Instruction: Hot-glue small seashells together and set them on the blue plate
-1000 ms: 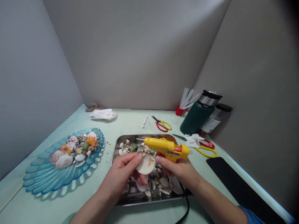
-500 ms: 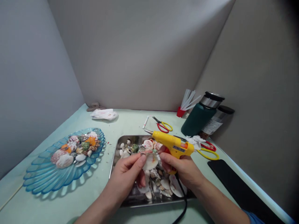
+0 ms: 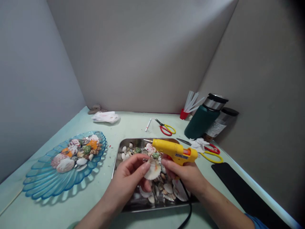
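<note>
Between the thumb and fingers of my left hand point(image 3: 130, 173) is a pale scallop shell point(image 3: 153, 170) with an orange mark. A small metal piece point(image 3: 145, 160) shows at the shell's upper left edge, by my fingertips. My right hand point(image 3: 184, 175) is closed round the handle of a yellow hot glue gun point(image 3: 169, 148), whose metal nozzle points left, above the shell and apart from it. Both hands are over a metal tray point(image 3: 140, 210) filled with assorted shells point(image 3: 168, 188), partly hidden by my hands and the gun.
A blue scalloped glass dish point(image 3: 47, 181) holding shells stands at left. Small scissors point(image 3: 166, 128), a white marker point(image 3: 148, 125) and a folded white bag point(image 3: 106, 117) lie behind. At right are a green bottle point(image 3: 202, 121), a red cup point(image 3: 183, 114) of glue sticks, larger scissors point(image 3: 213, 152) and a black slab point(image 3: 238, 187).
The glue gun has come down and slightly left, its nozzle tilting from upward to nearly level. The shell in my left hand has tipped, showing more of its face.
</note>
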`<move>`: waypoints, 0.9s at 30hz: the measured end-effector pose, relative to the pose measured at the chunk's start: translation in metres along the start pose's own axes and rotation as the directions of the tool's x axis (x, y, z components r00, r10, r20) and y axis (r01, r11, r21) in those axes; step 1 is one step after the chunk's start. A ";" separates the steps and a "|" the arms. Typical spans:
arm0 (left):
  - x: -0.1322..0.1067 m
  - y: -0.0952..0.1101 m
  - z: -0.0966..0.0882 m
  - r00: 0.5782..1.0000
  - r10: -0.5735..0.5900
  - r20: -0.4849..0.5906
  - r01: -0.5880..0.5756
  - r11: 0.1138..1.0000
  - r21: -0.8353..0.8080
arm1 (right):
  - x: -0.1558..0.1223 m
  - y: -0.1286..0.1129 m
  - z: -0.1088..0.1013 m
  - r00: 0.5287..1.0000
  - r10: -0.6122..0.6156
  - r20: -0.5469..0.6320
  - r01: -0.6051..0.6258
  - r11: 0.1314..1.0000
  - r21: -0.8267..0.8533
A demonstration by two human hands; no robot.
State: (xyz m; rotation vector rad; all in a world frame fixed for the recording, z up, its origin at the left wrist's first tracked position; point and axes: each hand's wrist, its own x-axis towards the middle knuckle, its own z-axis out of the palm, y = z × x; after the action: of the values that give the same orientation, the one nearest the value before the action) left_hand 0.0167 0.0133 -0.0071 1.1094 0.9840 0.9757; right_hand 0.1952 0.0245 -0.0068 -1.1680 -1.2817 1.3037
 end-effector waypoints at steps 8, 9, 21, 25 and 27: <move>-0.001 -0.001 0.001 0.999 -0.002 -0.043 0.001 1.000 -0.018 | -0.001 -0.001 0.000 1.000 0.002 -0.011 -0.003 0.995 -0.098; -0.001 -0.001 0.001 0.999 0.000 -0.041 -0.001 1.000 -0.028 | -0.001 -0.001 0.000 1.000 0.003 -0.014 -0.005 0.994 -0.109; 0.000 -0.001 -0.001 1.000 -0.026 0.017 0.027 0.995 -0.097 | -0.001 0.003 -0.001 1.000 -0.007 -0.028 0.003 0.992 -0.123; 0.002 -0.003 -0.002 0.998 -0.037 0.059 0.040 0.998 -0.053 | 0.001 0.003 0.000 0.997 -0.029 -0.073 0.021 0.994 -0.106; 0.003 -0.003 -0.003 0.999 -0.027 0.039 0.028 0.999 -0.029 | 0.002 0.005 0.000 0.996 -0.041 -0.081 0.032 0.994 -0.102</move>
State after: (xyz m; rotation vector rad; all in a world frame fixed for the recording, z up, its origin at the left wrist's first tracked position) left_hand 0.0153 0.0160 -0.0108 1.0837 0.9483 0.9402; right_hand 0.1952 0.0263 -0.0115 -1.2502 -1.3149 1.1636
